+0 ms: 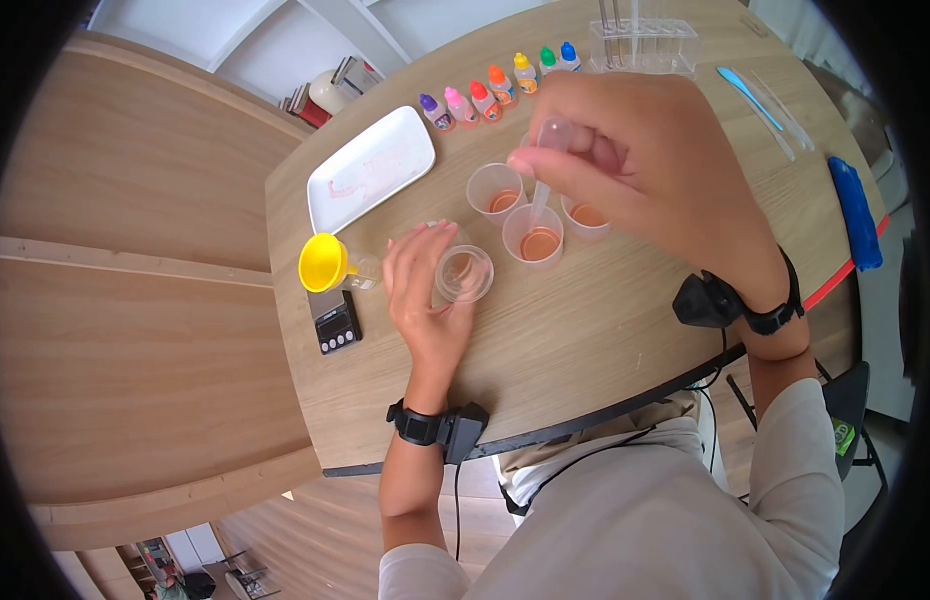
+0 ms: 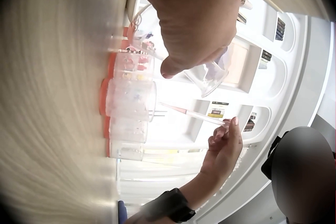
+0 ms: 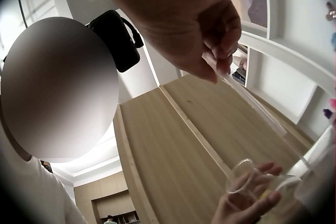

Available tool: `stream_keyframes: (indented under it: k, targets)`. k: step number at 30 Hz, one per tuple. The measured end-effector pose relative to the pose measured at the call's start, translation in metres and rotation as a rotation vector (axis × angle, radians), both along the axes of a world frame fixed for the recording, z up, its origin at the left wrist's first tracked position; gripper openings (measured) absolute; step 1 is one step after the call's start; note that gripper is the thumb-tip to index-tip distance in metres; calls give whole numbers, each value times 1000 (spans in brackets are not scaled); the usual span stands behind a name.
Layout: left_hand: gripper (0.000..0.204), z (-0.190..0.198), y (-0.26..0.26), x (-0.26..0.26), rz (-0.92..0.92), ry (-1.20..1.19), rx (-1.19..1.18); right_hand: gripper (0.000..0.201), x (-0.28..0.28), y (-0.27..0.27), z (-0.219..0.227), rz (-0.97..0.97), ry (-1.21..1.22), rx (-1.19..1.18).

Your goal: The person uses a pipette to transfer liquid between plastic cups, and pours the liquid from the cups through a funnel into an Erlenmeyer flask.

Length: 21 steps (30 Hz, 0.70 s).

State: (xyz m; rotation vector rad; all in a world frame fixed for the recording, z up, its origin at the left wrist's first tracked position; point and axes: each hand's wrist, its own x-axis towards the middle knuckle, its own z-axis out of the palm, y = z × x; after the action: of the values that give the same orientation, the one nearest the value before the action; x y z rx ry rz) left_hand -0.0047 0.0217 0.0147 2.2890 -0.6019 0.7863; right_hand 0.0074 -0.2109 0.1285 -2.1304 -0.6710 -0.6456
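Note:
My left hand point(image 1: 422, 285) grips a clear vessel with a round flared rim point(image 1: 465, 274), its mouth facing up toward the head camera. Between thumb and fingers, my right hand point(image 1: 635, 150) pinches the bulb of a clear plastic dropper point(image 1: 541, 195). Reddish liquid shows near the dropper's tip point(image 2: 176, 109), which in the left wrist view is close over the cup rims. Below it stands a clear plastic cup point(image 1: 533, 250) with orange-red liquid. Similar cups point(image 1: 495, 190) point(image 1: 586, 218) stand beside it, partly hidden by my right hand.
Behind the cups runs a row of dye bottles point(image 1: 479, 100). A white tray point(image 1: 319, 205), yellow funnel point(image 1: 323, 262) and black scale point(image 1: 337, 325) lie left. A test tube rack point(image 1: 645, 48), blue-handled tool point(image 1: 750, 97) and blue object point(image 1: 855, 212) are at right.

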Motion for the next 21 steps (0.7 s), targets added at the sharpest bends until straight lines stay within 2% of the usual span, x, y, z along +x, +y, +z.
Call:
stream_keyframes:
  k: [10,21]
  targets:
    - [46,1,-1,-1,-3,23,-9,22,2,2,-2,-57,-120,-124]
    - [47,1,-2,-1,-11,26,-7,12,-4,4,5,-38,-29,-8]
